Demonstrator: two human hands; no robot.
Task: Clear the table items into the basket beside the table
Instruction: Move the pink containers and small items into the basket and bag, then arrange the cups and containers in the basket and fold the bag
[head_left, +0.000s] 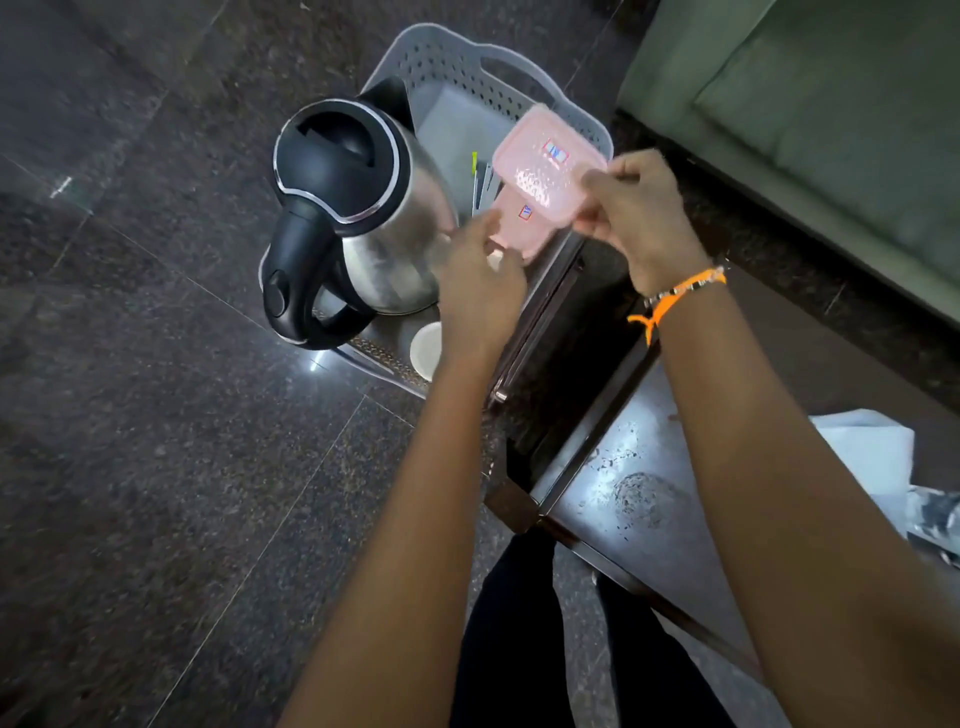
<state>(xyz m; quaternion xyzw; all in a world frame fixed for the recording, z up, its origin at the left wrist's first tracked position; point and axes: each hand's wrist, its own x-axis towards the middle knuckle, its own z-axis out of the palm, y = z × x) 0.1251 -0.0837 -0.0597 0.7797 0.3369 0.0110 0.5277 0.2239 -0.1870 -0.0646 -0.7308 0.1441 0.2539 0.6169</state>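
Basket (519, 62): grey, perforated, on the dark floor (156, 415) beside the worktop (649, 467). Contents: steel kettle (363, 218) with black lid and handle, cutlery (480, 179) (blurred), white cup (426, 349), pink box (522, 228).
Pink lid (548, 166): held above the basket, tilted, pinched at its near corner by the right hand (639, 213).
Left hand (478, 280): over the pink box, fingers loosely curled; whether they grip it cannot be told.
White paper (872, 441): on the worktop, right edge.
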